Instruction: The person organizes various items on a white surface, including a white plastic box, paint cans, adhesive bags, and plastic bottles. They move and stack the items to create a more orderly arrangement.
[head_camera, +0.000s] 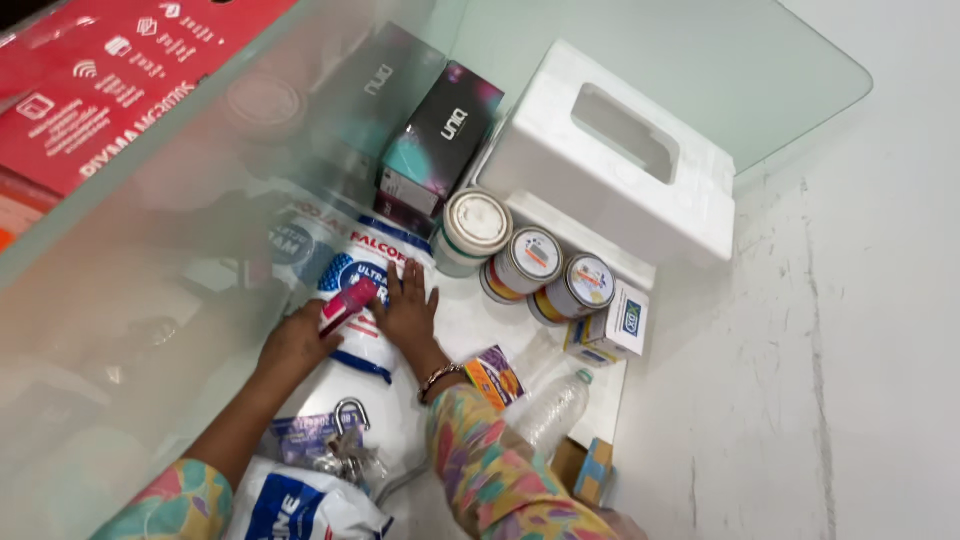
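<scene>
My left hand (295, 345) grips a small pink object (348, 305) and holds it over a white bag with blue and red print (345, 262). My right hand (410, 310) lies flat, fingers spread, on the same bag just right of the pink object. Both arms reach in under a glass top (150, 250). A bracelet circles my right wrist.
Three round tins (477, 230) (527, 262) (580, 285) stand in a row beside a white foam block (615, 160). Dark boxes (440, 140) lie behind. A small white carton (615, 325), a clear plastic bottle (555, 410), a padlock with keys (345, 430) and another white bag (300, 505) lie nearby.
</scene>
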